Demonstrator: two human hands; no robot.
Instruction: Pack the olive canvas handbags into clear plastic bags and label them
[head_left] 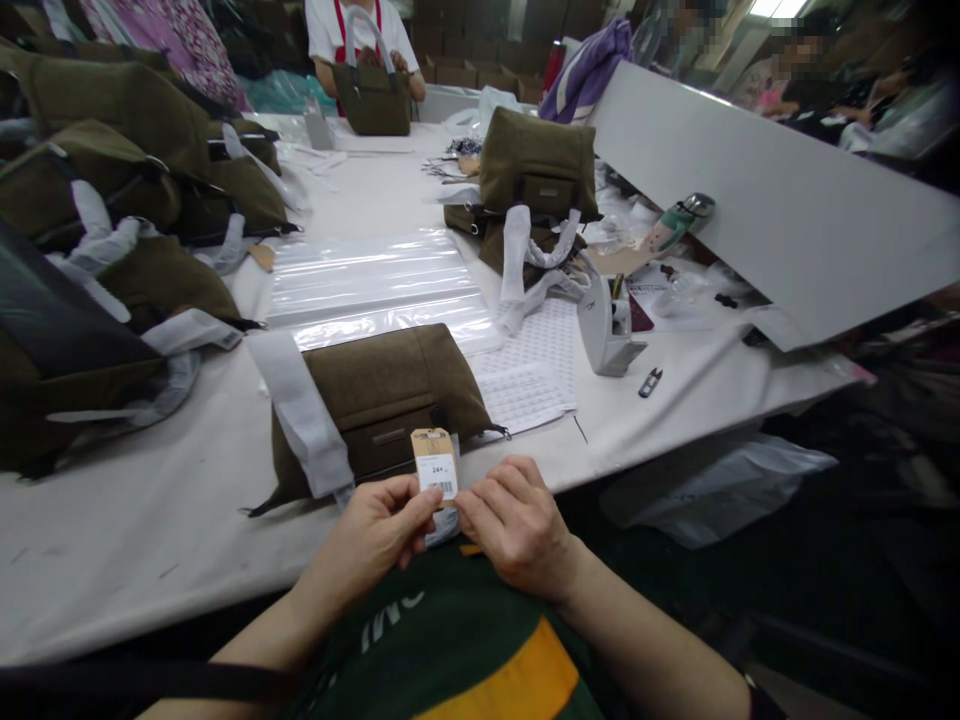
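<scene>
A tan hang tag (433, 440) with a white barcode label stands upright in front of an olive-brown handbag (375, 385). My left hand (386, 520) pinches the tag's lower left edge between thumb and fingers. At the tag's lower right corner, my right hand (517, 520) is closed, its fingertips against the corner. The handbag lies on the table's near edge, its handle wrapped in white paper (304, 415). Part of its front is hidden behind the tag and my hands.
Olive handbags (112, 190) are piled at the left, and more (536, 160) are stacked at the back. Clear plastic sheets (367, 280), printed sheets (525, 390), a tape dispenser (604, 330) and thread snips (650, 382) lie around. A white board (787, 200) leans right. Across the table, a person (360, 50) holds a bag.
</scene>
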